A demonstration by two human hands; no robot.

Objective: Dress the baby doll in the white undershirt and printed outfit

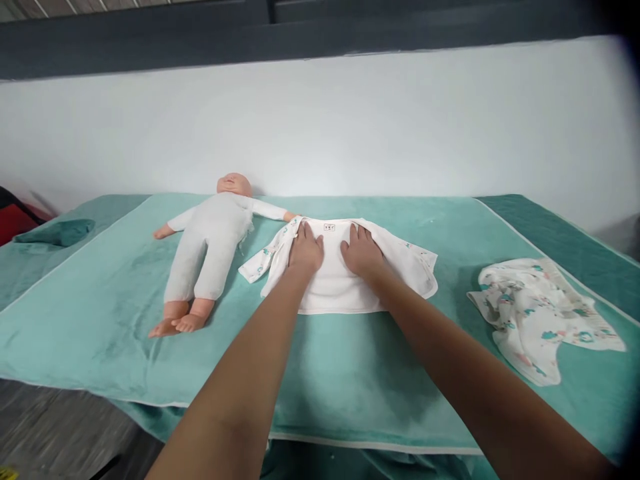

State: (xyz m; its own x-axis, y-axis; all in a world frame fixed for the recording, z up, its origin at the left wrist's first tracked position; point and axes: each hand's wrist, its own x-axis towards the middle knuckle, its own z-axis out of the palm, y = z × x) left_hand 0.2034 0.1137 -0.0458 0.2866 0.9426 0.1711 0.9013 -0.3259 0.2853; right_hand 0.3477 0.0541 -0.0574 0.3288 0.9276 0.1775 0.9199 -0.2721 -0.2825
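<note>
A white baby shirt (340,287) with printed sleeves lies spread open on the green cover, its neckline and label toward the wall. My left hand (306,250) rests flat on its left front panel near the collar, fingers stretched out. On the opposite panel, my right hand (362,251) lies the same way, fingers extended. Left of the shirt, a baby doll (213,230) in a pale body suit lies on its back, one of its hands touching or nearly touching the shirt's left shoulder. The shirt's right sleeve is partly hidden under the panel.
A crumpled white printed baby garment (535,313) lies at the right. The green cover (100,313) drapes over the front edge of the table. Behind stands a white wall (350,127). A red and black item (17,217) sits at the far left.
</note>
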